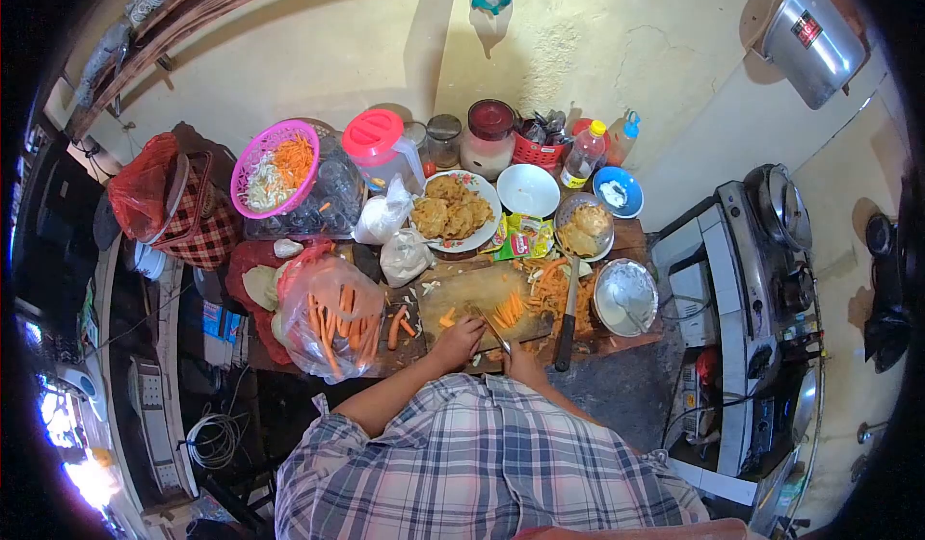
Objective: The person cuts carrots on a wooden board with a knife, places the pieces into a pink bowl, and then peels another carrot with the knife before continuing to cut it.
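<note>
A wooden cutting board lies on the low table, with a pile of cut carrot sticks on its right part. My left hand is closed at the board's front edge, its fingers bent together; what they press on is too small to make out. Just to the right, my right hand is wrapped round the handle of a knife, whose blade points up and left toward my left fingers. A small orange carrot piece lies left of the blade. Shredded carrot is heaped right of the board.
A clear bag of carrots stands at the left. Behind the board are a plate of fritters, a white bowl and a pink basket. A second knife and a metal bowl lie right.
</note>
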`<action>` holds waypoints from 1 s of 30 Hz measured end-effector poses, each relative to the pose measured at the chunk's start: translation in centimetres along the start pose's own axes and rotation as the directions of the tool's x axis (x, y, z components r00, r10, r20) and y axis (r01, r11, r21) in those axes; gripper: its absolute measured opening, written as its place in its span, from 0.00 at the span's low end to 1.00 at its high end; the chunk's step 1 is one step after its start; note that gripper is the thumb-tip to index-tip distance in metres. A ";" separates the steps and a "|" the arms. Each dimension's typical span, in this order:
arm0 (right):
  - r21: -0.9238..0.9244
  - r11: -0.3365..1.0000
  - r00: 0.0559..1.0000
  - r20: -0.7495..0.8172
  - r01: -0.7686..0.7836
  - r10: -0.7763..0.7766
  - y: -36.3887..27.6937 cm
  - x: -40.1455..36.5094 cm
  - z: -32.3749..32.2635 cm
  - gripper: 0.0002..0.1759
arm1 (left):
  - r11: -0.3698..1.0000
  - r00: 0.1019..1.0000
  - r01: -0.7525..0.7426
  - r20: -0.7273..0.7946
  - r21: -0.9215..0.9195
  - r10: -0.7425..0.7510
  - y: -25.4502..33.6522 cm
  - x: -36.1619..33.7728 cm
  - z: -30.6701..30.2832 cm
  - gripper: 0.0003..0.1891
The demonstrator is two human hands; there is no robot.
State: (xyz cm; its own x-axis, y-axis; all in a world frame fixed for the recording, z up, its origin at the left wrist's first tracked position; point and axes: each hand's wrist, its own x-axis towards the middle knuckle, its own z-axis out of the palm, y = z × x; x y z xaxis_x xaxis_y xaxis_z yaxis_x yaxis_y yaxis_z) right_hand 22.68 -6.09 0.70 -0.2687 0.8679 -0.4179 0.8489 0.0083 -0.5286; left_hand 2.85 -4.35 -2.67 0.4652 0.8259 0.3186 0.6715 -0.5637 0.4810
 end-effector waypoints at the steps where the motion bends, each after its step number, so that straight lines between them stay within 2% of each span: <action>1: -0.007 1.000 1.000 -0.012 0.013 -0.014 0.0 0.1 0.1 0.15 | 1.000 1.000 0.002 0.001 0.000 -0.002 0.0 0.0 0.0 0.17; 8: -0.011 0.998 0.998 -0.018 -0.067 0.067 -0.3 1.3 1.3 0.15 | 1.000 1.000 0.014 -0.021 0.017 -0.013 0.4 0.0 -0.1 0.16; 14: -0.036 0.998 0.999 -0.012 -0.049 0.048 0.3 0.8 1.2 0.14 | 0.998 0.999 0.042 -0.009 0.050 -0.041 0.6 -0.1 -0.1 0.16; 20: 0.063 0.998 0.998 -0.065 0.002 0.002 0.3 -0.1 0.8 0.14 | 0.998 1.000 0.028 -0.009 0.062 -0.027 0.6 -0.4 -0.2 0.17; 28: 0.017 1.000 0.999 -0.046 0.019 -0.019 -0.4 -0.7 0.1 0.14 | 0.997 0.999 0.027 -0.026 0.067 -0.025 0.3 -0.6 0.5 0.18; 30: -0.005 1.000 0.999 -0.037 0.016 -0.017 -0.2 -0.5 0.3 0.15 | 0.997 1.000 0.027 0.010 0.073 -0.028 0.3 -0.5 0.5 0.18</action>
State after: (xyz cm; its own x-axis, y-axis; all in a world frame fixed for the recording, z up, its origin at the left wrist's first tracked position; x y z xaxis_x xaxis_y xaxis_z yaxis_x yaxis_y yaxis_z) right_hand 22.49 -6.65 0.80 -0.2657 0.8854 -0.3814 0.8464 0.0249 -0.5319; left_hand 3.06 -4.95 -3.11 0.4521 0.8412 0.2967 0.7241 -0.5403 0.4286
